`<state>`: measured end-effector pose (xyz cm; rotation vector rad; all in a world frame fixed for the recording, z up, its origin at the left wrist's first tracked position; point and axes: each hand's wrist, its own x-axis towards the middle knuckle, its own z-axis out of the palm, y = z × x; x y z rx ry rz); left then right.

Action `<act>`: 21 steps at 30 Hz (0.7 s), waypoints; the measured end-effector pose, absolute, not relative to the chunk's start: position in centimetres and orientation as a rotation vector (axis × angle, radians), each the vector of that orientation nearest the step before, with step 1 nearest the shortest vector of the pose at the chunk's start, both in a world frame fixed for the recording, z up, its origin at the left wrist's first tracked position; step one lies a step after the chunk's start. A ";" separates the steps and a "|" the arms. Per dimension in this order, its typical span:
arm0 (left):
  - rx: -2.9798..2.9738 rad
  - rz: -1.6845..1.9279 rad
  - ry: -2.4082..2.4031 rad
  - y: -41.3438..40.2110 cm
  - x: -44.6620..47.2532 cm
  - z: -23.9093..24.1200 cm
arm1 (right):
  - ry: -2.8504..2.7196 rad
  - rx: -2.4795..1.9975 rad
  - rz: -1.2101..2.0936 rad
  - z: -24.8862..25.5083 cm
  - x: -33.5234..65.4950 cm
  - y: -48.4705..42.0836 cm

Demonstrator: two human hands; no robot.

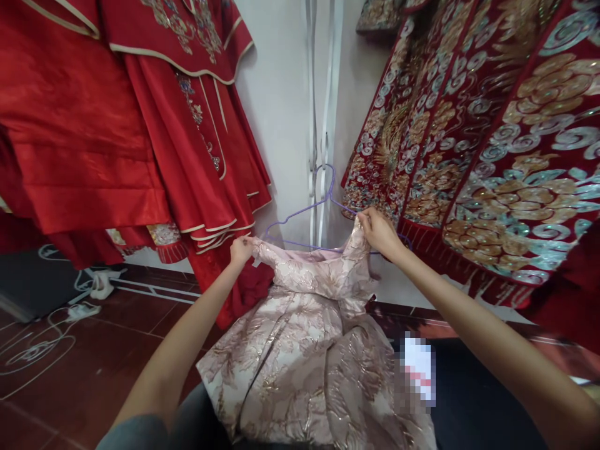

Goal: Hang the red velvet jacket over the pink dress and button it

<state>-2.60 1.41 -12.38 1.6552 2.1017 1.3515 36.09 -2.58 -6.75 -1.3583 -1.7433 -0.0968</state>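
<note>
A pale pink brocade dress (304, 325) with gold floral pattern spreads out before me, its skirt toward my body. My left hand (242, 249) is closed on the dress at its left shoulder edge, where a small white tag shows. The right shoulder strap is pinched in my right hand (377, 230). Just behind the neckline, a purple hanger (300, 215) hangs by its hook at the white metal poles. Its right end passes behind my right hand, and I cannot tell whether it touches the dress.
Red gowns (187, 137) hang on the left, and heavily embroidered dark red garments (469, 144) on the right. White metal poles (323, 94) stand between them against the wall. Tangled white cables (42, 350) lie on the tiled floor. A blurred-out white item (419, 369) lies right of the skirt.
</note>
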 end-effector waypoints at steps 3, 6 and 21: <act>1.697 1.331 2.058 2.0 -3.4 -13.1 | -1.746 -1.360 -0.101 -6.7 36.1 -2.6; 1.747 1.349 1.990 2.5 -2.8 -13.4 | -1.756 -1.369 -0.097 -6.5 36.1 -2.8; 2.190 1.379 1.136 4.1 4.4 -5.4 | -1.872 -1.307 -0.065 -6.8 36.2 -2.3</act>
